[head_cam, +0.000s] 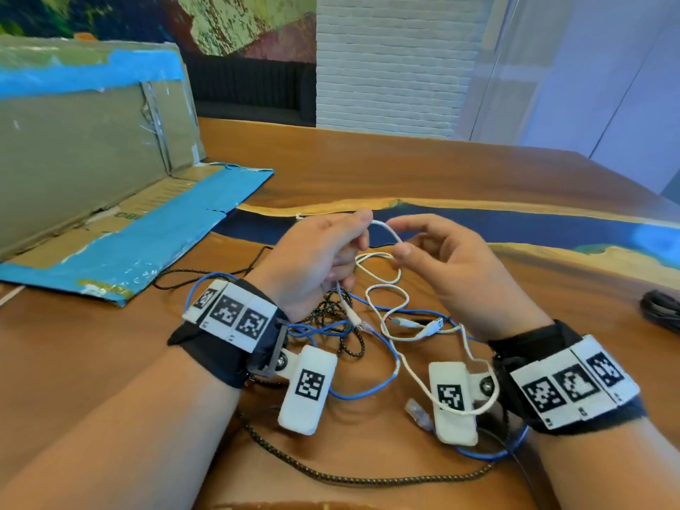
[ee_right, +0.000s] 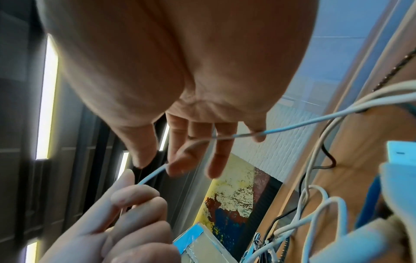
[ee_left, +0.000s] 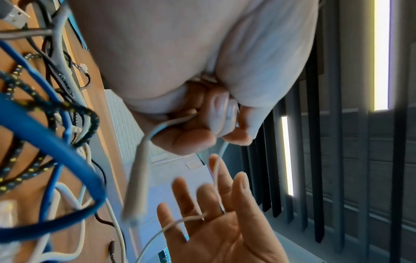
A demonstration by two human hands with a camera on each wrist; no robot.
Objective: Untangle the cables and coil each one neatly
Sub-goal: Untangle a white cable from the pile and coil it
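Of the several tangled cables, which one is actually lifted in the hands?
The thin white cable, gripped by the left hand; the blue cable and braided black cable lie on the table.

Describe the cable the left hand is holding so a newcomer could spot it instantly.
Start at the wooden table and find the tangle of cables between the two wrists. The left hand grips the white cable, lifted above the pile and arching over to the right hand. It is the thin, smooth white one, unlike the blue cable and the black-and-yellow braided cable.

Taped cardboard box [head_cam: 84, 141] on wooden table [head_cam: 404, 167], white brick wall [head_cam: 390, 60]
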